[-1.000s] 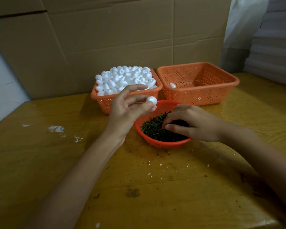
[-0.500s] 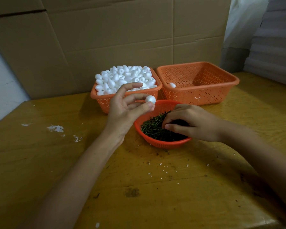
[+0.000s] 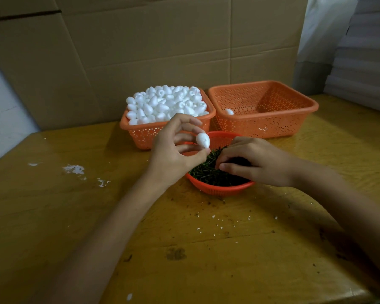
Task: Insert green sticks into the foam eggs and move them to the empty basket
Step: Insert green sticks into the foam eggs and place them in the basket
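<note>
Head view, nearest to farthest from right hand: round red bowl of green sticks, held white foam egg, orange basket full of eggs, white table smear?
1. Red bowl of green sticks: under right hand.
2. Foam egg: left, in left hand.
3. Full basket: back left.
4. Smear: far left.

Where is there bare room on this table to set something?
Free: table left of the full basket, bar white crumbs; the near strip between the forearms. Crowded: mid-back, with the other basket, stick bowl, left hand holding a foam egg, right hand.
</note>
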